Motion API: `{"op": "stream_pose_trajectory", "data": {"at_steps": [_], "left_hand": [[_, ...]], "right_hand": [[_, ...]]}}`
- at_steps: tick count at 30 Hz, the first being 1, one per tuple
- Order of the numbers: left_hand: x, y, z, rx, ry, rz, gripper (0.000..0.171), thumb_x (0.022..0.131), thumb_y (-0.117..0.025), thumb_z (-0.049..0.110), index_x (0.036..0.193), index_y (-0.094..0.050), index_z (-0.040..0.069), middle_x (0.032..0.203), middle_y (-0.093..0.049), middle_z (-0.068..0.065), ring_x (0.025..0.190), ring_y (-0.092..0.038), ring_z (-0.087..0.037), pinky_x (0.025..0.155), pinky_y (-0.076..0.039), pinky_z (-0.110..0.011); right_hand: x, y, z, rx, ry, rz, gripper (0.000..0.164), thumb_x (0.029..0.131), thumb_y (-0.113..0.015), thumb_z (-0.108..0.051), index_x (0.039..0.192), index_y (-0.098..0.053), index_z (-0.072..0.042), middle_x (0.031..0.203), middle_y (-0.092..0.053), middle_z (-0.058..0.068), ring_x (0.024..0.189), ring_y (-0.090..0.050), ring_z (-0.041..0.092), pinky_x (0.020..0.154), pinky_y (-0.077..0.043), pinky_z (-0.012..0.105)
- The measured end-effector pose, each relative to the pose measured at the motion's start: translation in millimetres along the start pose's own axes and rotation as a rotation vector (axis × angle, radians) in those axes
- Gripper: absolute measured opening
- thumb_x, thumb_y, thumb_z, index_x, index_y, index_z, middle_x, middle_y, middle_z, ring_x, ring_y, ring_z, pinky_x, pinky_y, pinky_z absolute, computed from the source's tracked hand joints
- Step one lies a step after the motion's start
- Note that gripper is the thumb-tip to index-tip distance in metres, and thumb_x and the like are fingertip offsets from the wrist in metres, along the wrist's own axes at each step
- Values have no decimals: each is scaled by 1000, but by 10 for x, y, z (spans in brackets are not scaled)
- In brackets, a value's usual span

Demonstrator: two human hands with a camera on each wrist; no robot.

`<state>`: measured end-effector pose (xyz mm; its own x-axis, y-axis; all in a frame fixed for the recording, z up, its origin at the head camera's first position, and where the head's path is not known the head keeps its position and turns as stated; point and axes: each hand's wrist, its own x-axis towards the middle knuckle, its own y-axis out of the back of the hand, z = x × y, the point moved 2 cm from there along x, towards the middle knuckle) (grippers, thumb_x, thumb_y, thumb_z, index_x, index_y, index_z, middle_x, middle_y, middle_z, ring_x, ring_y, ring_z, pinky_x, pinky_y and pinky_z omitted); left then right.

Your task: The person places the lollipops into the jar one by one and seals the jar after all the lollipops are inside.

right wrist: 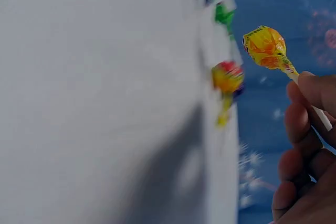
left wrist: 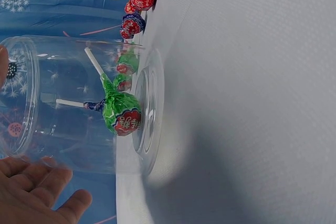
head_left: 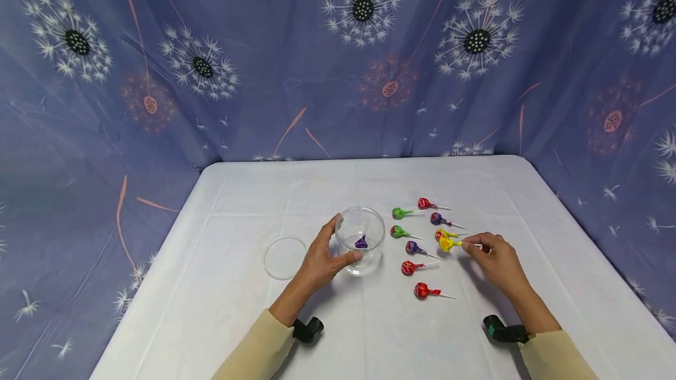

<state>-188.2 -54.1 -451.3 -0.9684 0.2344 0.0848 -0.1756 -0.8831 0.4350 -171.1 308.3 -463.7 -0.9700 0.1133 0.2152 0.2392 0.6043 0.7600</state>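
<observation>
A clear plastic jar (head_left: pixel 361 239) stands upright on the table without a lid. My left hand (head_left: pixel 324 257) grips it from the left, thumb at the near side and fingers behind. Through its wall in the left wrist view show a green lollipop (left wrist: pixel 122 111) and the stick and wrapper neck of a purple lollipop (left wrist: pixel 94 106). My right hand (head_left: pixel 496 260) pinches the stick of a yellow lollipop (right wrist: pixel 265 47), raised above the table with its head to the left. Just behind it lies another yellow lollipop (head_left: pixel 440 234).
Between jar and right hand lie several wrapped lollipops: red (head_left: pixel 422 291), red (head_left: pixel 409 267), purple (head_left: pixel 414 247), green (head_left: pixel 398 231) and others farther back. A clear round lid (head_left: pixel 285 258) lies left of the jar. A patterned curtain (head_left: pixel 296 63) hangs behind the white table (head_left: pixel 237 321).
</observation>
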Motion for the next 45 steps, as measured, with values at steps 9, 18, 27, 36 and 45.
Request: {"op": "stream_pose_trajectory", "data": {"at_steps": [9,18,27,36,45], "left_hand": [[7,3,-5,6,-10,-4,93,74,-78,43,149,-27,20,151,-37,-9,142,-29,-30,115,-24,-55],[19,1,2,12,-9,-4,92,74,-78,43,149,-27,21,151,-37,-8,142,-30,-30,115,-24,-55],[20,1,-8,6,-5,-8,94,74,-76,46,149,-26,22,151,-36,-9,141,-31,-31,114,-24,-57],[11,8,-22,-2,-16,-5,94,75,-76,47,150,-25,20,150,-37,-10,140,-33,-31,113,-25,-57],[6,18,-19,-3,-21,-15,94,76,-75,46,150,-24,20,150,-37,-9,140,-33,-29,114,-25,-56]], "right_hand": [[125,138,-555,100,151,60,17,91,-64,-27,96,-72,-14,82,-60,-2,84,-40,3,67,-36,27],[239,79,-1142,219,271,29,11,89,-65,-17,94,-73,-12,91,-62,-1,90,-40,5,77,-35,29],[361,-150,-1583,218,387,-44,5,86,-69,-19,90,-73,-17,87,-61,-3,84,-41,13,71,-33,31],[475,-437,-1838,78,478,-118,7,84,-71,-20,86,-74,-15,82,-60,1,83,-44,20,73,-28,34],[521,-615,-1947,-60,494,-134,7,80,-73,-22,82,-75,-16,80,-59,-1,83,-45,19,72,-30,34]]}}
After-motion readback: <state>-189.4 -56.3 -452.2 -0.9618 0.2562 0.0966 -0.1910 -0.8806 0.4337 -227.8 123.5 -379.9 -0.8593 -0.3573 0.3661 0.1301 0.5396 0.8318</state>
